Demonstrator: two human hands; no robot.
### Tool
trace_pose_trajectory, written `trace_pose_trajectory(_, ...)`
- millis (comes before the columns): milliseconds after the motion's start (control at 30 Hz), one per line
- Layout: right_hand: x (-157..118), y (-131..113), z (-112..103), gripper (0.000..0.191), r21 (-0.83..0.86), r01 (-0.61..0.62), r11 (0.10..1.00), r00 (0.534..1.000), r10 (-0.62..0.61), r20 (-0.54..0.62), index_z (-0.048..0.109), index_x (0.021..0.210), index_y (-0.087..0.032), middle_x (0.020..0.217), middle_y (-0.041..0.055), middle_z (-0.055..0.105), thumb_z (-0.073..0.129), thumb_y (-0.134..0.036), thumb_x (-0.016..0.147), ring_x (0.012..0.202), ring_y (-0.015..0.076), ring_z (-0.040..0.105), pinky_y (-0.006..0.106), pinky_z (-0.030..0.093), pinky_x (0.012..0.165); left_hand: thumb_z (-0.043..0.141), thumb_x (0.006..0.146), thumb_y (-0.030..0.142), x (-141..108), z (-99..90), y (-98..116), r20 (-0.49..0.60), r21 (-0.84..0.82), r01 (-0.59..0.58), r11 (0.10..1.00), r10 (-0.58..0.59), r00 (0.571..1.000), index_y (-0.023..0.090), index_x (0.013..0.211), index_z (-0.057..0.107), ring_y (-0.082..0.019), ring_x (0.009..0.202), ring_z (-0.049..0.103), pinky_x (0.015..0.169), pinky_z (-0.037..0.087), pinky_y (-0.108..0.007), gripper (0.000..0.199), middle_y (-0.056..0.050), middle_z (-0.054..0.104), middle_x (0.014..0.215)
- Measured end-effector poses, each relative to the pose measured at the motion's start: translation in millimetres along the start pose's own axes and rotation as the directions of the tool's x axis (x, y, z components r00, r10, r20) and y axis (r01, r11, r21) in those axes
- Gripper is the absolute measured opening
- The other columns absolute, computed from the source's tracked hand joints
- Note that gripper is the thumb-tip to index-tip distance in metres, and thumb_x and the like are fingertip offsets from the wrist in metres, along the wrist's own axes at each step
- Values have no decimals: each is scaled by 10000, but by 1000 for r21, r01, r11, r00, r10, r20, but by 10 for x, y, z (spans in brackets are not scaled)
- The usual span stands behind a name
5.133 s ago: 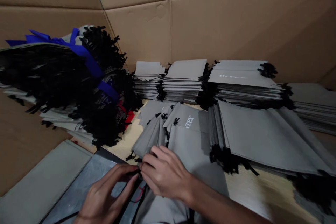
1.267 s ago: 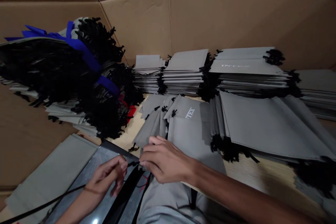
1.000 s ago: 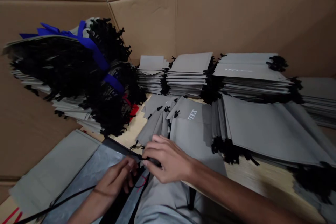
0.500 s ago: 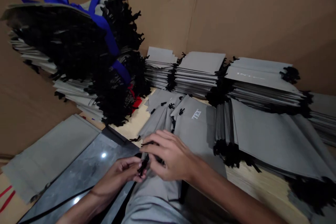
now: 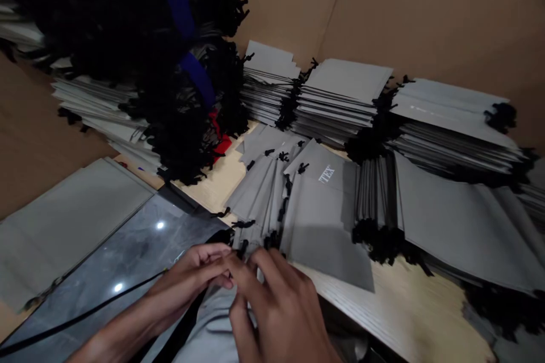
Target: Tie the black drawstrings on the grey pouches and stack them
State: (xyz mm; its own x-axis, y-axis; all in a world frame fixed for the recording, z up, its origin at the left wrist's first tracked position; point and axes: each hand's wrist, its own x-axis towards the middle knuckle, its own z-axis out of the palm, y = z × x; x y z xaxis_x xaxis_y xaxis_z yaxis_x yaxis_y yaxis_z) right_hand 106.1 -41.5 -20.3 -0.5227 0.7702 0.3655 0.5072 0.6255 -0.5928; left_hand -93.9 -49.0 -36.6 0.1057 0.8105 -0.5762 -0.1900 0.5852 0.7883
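Low in the view, my left hand [image 5: 200, 272] has its thumb and fingers pinched at the black cord end of a grey pouch; what lies between the fingertips is hidden. My right hand [image 5: 276, 300] is beside it, fingers bent and touching the left fingertips, its grip hidden behind its own back. Just beyond the hands, a fan of grey pouches [image 5: 255, 193] with black knotted cords lies on the pale wooden table [image 5: 374, 317]. To its right is a flat grey pouch [image 5: 319, 221] with white lettering.
Stacked grey pouches [image 5: 336, 85] line the cardboard wall [image 5: 404, 5]. A tall black-corded bundle [image 5: 183, 119] with a blue strap rises at left. More grey pouches [image 5: 460, 215] lie at right, and a grey stack [image 5: 72, 221] at far left. A glossy grey floor [image 5: 140, 249] shows below.
The view has shifted closer and tilted. My right hand has turned and moved down, its back now facing the camera. The lettered pouch is now less covered by my hand and arm.
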Motion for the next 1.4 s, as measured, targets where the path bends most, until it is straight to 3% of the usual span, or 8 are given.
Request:
trace_pose_trajectory(100, 57, 40, 28, 252, -15, -10, 1000, 1000, 9, -11, 683, 1147, -223, 923, 71, 645, 530, -208, 949, 820, 260, 629, 352, 425, 609, 860, 903, 480, -2, -24, 12, 99, -22, 26, 999, -23, 995, 176, 924, 850, -193, 876, 687, 801, 554, -252, 305, -57, 784, 907)
trace_pose_trajectory(200, 69, 91, 18, 117, -23, -71, 997, 997, 70, -24, 669, 987, -232, 889, 60, 629, 554, -245, 1004, 819, 247, 633, 338, 397, 606, 871, 893, 496, -5, -24, 29, 118, -52, 34, 998, -28, 993, 168, 909, 853, -181, 849, 669, 782, 545, -242, 329, -50, 780, 885)
trace_pose_trajectory(467, -8, 164, 113, 70, 21, -127, 992, 989, 128, -77, 687, 1006, -257, 906, 47, 664, 621, -264, 1030, 834, 237, 667, 331, 452, 671, 882, 878, 510, 9, -40, -52, 128, -70, 49, 996, -40, 991, 188, 902, 871, -152, 773, 660, 762, 539, -229, 324, -26, 779, 834)
trace_pose_trajectory(700, -55, 142, 181, 91, 73, -154, 985, 975, 164, -152, 716, 1061, -254, 926, 51, 697, 640, -232, 1016, 822, 232, 686, 329, 509, 711, 790, 927, 574, -14, -63, -27, 47, 197, -61, 979, 52, 998, 218, 879, 875, -222, 819, 727, 804, 563, -285, 369, -27, 799, 807)
trace_pose_trajectory(867, -73, 123, 214, 95, 60, -137, 989, 968, 147, -202, 707, 1059, -245, 912, 40, 684, 646, -194, 1006, 814, 221, 670, 314, 510, 698, 791, 919, 560, -26, -23, 85, 57, 274, -35, 961, 20, 998, 211, 932, 897, -240, 848, 729, 813, 578, -296, 364, -36, 812, 832)
trace_pose_trajectory(1033, -104, 88, 283, 76, 97, -158, 983, 947, 179, -267, 695, 1049, -232, 936, 35, 681, 674, -181, 995, 841, 211, 664, 314, 520, 730, 837, 889, 556, -29, -4, 26, 27, 142, 24, 990, -29, 999, 194, 979, 906, -236, 860, 739, 814, 594, -296, 380, -74, 855, 910)
trace_pose_trajectory(1200, -121, 52, 359, 84, 121, -193, 974, 916, 223, -334, 703, 1040, -228, 917, 29, 670, 673, -167, 992, 852, 207, 652, 320, 520, 767, 990, 725, 505, -68, 55, -113, -161, -155, 79, 985, -104, 981, 207, 943, 891, -289, 997, 771, 822, 621, -334, 383, -92, 871, 997)
trace_pose_trajectory(1400, -124, 36, 376, 59, 51, -198, 979, 896, 201, -395, 699, 991, -226, 860, 33, 655, 653, -196, 1012, 801, 216, 641, 330, 502, 729, 1028, 682, 463, -78, 200, -145, -145, -307, 113, 945, -164, 976, 188, 894, 897, -248, 900, 767, 719, 614, -288, 371, -91, 854, 917)
